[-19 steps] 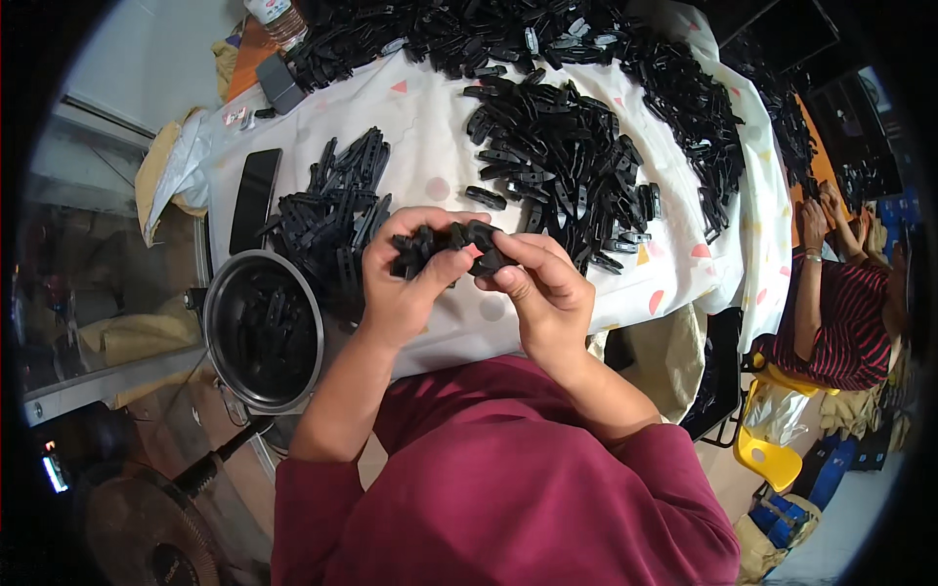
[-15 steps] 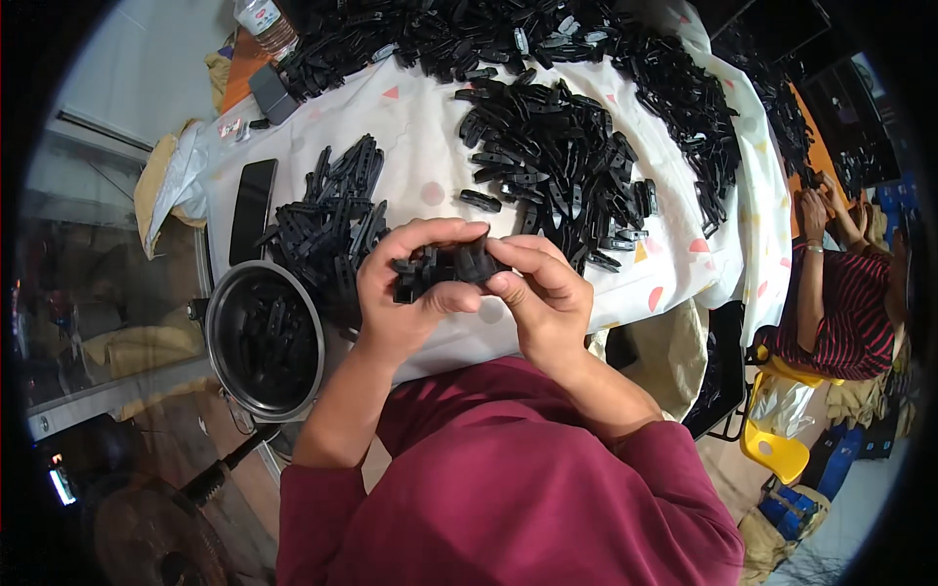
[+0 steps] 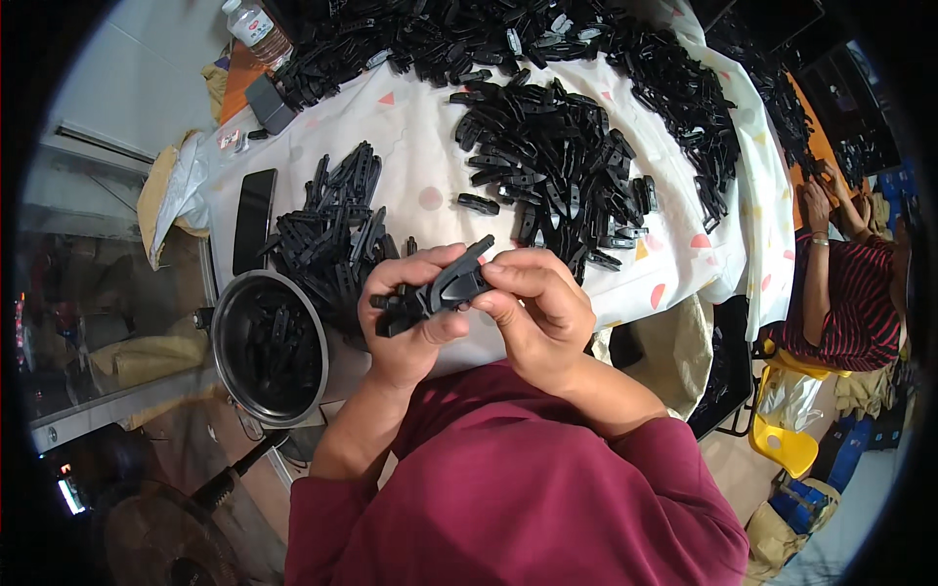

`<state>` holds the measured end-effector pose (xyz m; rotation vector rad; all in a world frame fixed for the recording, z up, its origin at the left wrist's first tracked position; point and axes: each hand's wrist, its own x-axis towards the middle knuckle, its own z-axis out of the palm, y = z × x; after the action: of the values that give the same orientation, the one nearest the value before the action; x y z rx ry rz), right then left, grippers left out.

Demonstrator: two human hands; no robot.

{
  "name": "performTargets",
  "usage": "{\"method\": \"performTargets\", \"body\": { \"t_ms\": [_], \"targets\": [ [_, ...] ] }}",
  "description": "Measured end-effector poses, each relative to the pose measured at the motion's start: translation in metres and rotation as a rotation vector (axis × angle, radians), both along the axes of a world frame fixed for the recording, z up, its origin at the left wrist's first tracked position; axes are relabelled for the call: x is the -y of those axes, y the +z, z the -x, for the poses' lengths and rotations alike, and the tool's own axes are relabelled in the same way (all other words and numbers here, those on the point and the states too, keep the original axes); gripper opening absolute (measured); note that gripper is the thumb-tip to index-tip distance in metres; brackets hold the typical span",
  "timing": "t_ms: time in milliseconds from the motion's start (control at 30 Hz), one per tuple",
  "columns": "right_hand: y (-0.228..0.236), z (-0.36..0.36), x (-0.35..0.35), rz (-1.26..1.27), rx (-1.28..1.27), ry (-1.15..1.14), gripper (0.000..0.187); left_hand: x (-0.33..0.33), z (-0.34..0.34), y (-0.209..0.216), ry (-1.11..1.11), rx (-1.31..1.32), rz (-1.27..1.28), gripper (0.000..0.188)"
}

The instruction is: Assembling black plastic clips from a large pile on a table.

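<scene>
In front of my body, just over the near edge of the table, both hands meet on black plastic parts. My left hand [image 3: 396, 342] is closed around more than one of them, and their ends poke out beside the fingers. Between the thumb and fingers of my right hand [image 3: 547, 308] is one end of a black plastic clip-like part [image 3: 454, 289], angled up with a narrow tip. Whether this part is joined to those in the left hand I cannot tell. Beyond the left hand lies a heap of long black pieces [image 3: 342, 210]; a second heap of black clips [image 3: 557, 166] lies farther right.
A steel bowl [image 3: 221, 361] with black pieces stands at the left table edge, near a phone [image 3: 254, 220]. Behind are a dark box [image 3: 269, 104], a bottle [image 3: 258, 31] and a large black heap [image 3: 440, 39]. At right sits a person in stripes [image 3: 845, 303] near a yellow stool [image 3: 787, 451].
The clip-like part between my hands has turned, so its narrow tip now points up and right. My left fingers have drawn back from its top, and the hands are slightly farther apart.
</scene>
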<state>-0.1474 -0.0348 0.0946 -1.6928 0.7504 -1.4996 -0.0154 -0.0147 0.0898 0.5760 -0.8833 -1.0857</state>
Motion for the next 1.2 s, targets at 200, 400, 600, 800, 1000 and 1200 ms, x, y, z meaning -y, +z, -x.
{"method": "performTargets", "body": {
  "t_ms": [200,400,600,800,1000,1200],
  "targets": [
    [0.012,-0.001,0.007,-0.071,-0.142,0.045,0.038,0.004,-0.013,0.006,-0.104,-0.077,-0.024,0.035],
    [0.007,-0.005,0.004,0.141,-0.232,-0.045,0.032,-0.004,-0.025,0.006,-0.187,-0.084,-0.164,0.044],
    [-0.004,-0.020,0.000,0.096,-0.257,0.093,0.047,-0.013,-0.044,-0.012,-0.110,-0.040,-0.174,0.049],
    [-0.004,-0.019,0.009,0.018,-0.508,0.321,0.045,-0.032,-0.063,0.008,0.040,0.023,-0.352,0.044],
    [-0.060,-0.007,0.087,0.180,-1.165,-0.085,0.041,-0.079,-0.151,0.033,0.769,1.555,-0.890,0.045],
    [-0.057,-0.020,0.088,0.011,-1.042,-0.050,0.036,-0.037,-0.099,0.022,0.660,1.839,-0.375,0.028]
  ]
}}
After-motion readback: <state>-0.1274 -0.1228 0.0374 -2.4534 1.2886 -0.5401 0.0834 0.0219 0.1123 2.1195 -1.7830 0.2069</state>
